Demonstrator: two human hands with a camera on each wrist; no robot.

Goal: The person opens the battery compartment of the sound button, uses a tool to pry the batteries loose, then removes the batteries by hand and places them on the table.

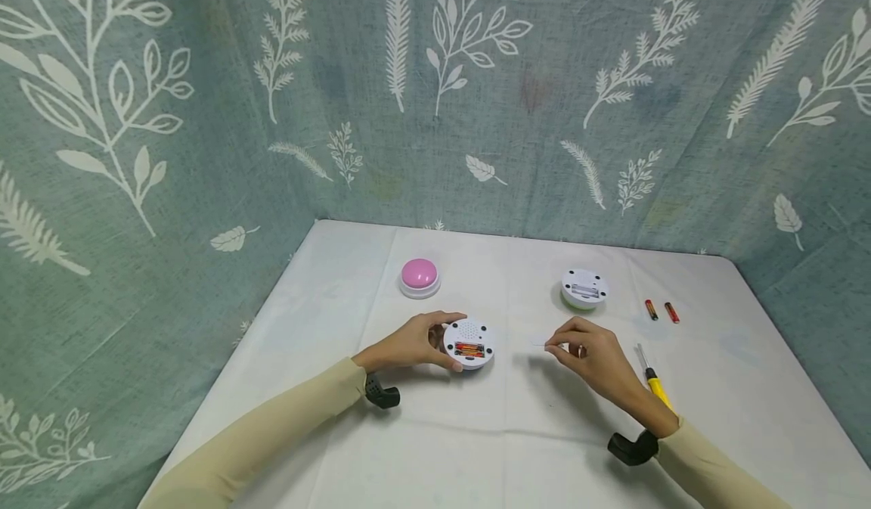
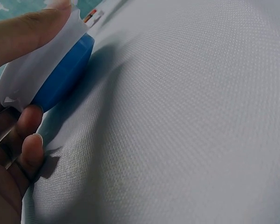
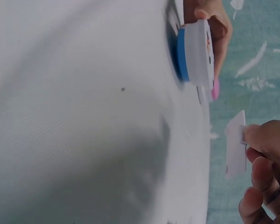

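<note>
On the tabletop [image 1: 435,460], nearer the person than the pink button [image 1: 419,274] and to its right, an upturned blue button [image 3: 197,53] bares red batteries [image 1: 469,349] in its base. The left hand [image 1: 413,342] grips its rim, thumb and fingers curled on opposite sides; well apart, the right hand [image 1: 590,352] pinches a thin white cover [image 3: 235,149]. The button looks light and stiff, its smooth plastic perhaps slippery, best held by the rim, off the batteries; the cover looks fragile, best taken by its edges. Farther right of the pink button lie an upturned green button [image 1: 583,280], two loose batteries [image 1: 651,309] and a yellow screwdriver [image 1: 654,382], which the right hand could knock.
</note>
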